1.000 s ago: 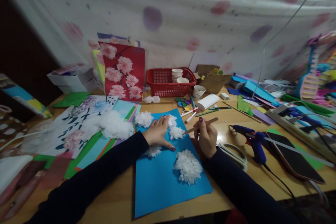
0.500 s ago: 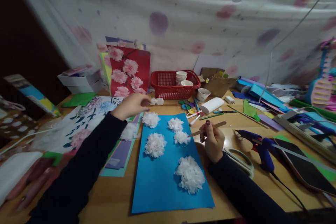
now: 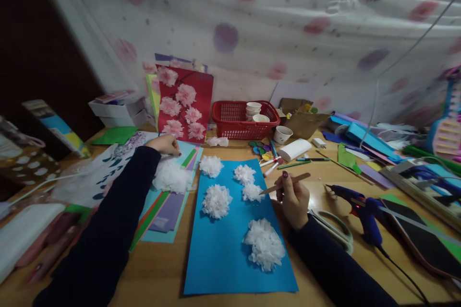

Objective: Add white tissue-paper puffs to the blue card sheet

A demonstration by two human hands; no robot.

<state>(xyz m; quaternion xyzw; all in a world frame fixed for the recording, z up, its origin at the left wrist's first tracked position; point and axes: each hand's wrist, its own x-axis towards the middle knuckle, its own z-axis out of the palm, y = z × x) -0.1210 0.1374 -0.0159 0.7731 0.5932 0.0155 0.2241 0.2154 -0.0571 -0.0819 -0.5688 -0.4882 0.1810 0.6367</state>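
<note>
Blue sheet (image 3: 216, 249) lies on bench (image 3: 154, 278), bearing 5 white paper flowers (image 3: 216, 201). My right fingers (image 3: 287, 182) pinch wooden stick (image 3: 300, 177), tip at small flower's edge; light touch spares petals. Left fingers (image 3: 175, 147) half curled beside white tissue (image 3: 173, 177), hold unclear.

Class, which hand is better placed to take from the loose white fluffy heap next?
Probably the left: the left hand is right by the fluffy heap, while the right hand holds a wooden stick, across the blue sheet from it.
</note>
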